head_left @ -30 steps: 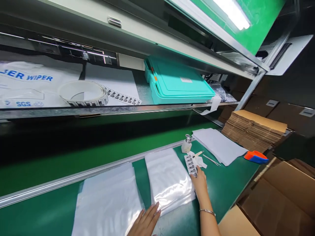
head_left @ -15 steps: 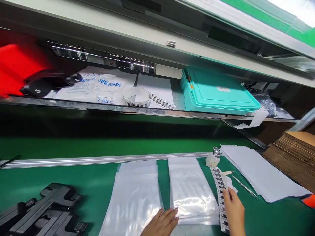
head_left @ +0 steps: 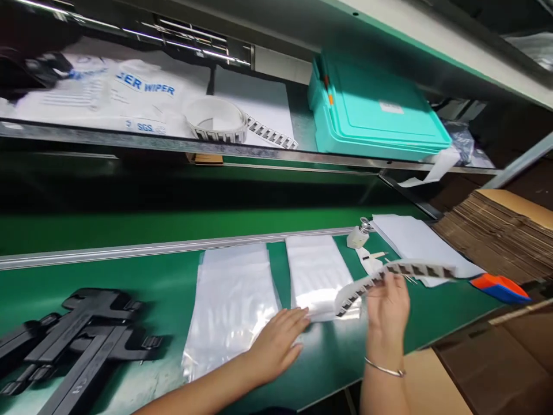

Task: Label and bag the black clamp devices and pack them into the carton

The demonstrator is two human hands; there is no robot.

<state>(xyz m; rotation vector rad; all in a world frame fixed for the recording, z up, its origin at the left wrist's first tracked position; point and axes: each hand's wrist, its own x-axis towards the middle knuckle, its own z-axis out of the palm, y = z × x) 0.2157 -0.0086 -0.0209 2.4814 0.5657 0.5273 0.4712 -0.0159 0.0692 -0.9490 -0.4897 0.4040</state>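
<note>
My right hand (head_left: pixel 390 304), with a bracelet at the wrist, is closed on a curved strip of labels (head_left: pixel 417 269) with black-and-white marks. It holds the strip raised above the green bench, and one end hangs over the right stack of clear plastic bags (head_left: pixel 318 268). My left hand (head_left: pixel 279 343) is open, fingers stretched out, by the near edges of the bags. Its fingertips lie at the gap between that stack and the left stack of clear bags (head_left: pixel 233 294). Whether they press on the bags I cannot tell.
Black plastic parts (head_left: pixel 99 346) lie at the left. A small dispenser bottle (head_left: pixel 358 235), white paper (head_left: pixel 410 245) and an orange-and-blue object (head_left: pixel 501 288) are at the right, near stacked cardboard (head_left: pixel 510 230). The shelf above holds a label roll (head_left: pixel 216 118) and a teal case (head_left: pixel 380 109).
My right hand has lifted the label strip off the bench, and the strip now bends in the air. My left hand stays near the bags' front edges. The camera view has shifted.
</note>
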